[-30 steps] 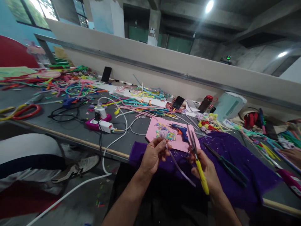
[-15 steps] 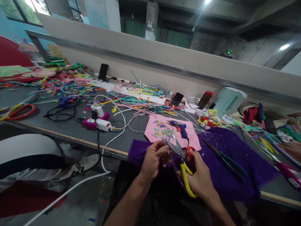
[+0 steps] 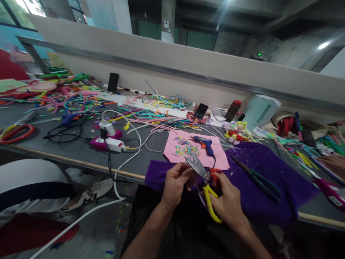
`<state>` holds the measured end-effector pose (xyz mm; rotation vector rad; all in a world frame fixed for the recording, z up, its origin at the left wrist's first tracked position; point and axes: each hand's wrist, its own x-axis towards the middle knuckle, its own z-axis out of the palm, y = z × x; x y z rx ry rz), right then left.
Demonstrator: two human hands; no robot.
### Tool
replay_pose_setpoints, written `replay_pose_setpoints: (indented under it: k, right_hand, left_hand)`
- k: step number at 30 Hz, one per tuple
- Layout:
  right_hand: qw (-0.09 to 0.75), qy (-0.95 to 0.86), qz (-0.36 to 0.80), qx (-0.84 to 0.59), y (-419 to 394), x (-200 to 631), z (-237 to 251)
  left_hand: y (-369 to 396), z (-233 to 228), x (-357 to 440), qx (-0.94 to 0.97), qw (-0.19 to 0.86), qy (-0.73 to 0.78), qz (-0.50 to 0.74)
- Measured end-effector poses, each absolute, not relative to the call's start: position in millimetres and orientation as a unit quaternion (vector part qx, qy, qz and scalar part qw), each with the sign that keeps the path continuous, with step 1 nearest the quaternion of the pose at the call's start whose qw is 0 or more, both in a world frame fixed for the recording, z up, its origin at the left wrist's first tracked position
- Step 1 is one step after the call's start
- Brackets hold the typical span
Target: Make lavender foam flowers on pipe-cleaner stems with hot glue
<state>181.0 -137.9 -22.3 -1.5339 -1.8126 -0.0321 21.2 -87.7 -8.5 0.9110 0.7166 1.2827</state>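
At the worktop's (image 3: pixel 141 151) front-left edge I have orange-red-and-yellow-handled metal scissors (image 3: pixel 24 133). Next along, a magenta power strip with white plugs (image 3: pixel 116 135) sits near the front edge, and a slack white cable (image 3: pixel 116 175) loops down over that edge; a knee or foot catching it could drag the strip off.

At the middle of the front edge, my left hand (image 3: pixel 174 184) has its grip pinched on a thin lilac fuzzy stem (image 3: pixel 198 192), whose tail hangs below the fingers. Its upper end is too hidden behind fingers and blades to make out. The steel scissors with one yellow and one red handle (image 3: pixel 198 167) lie right by those fingertips, blades apparently parted. I judge a nicked finger the main risk, from that closeness and the blocked view.

Behind, on a pink sheet (image 3: pixel 222 158), a blue glue gun (image 3: pixel 204 141) trails its black cord near the blades; a stray snip could catch it. My right hand (image 3: pixel 226 197) has its grip wrapped round the scissor handles. Rightward, a purple cloth (image 3: pixel 250 154) overhangs the front edge under dark-green-handled pliers (image 3: pixel 262 184); a tug there could tip them off.
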Motion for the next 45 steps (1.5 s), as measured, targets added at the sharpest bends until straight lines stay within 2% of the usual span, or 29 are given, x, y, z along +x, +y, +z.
replay_pose_setpoints:
  k: [18,45]
  right_hand:
    - [0.381,-0.716,-0.029,-0.584,-137,185,-27]
    - [0.385,-0.730,-0.052,-0.562,-134,190,-30]
  left_hand:
    - [-87,-12,20,0.433,0.604,0.345,0.573]
    - [-84,-18,20,0.442,0.597,0.366,0.560]
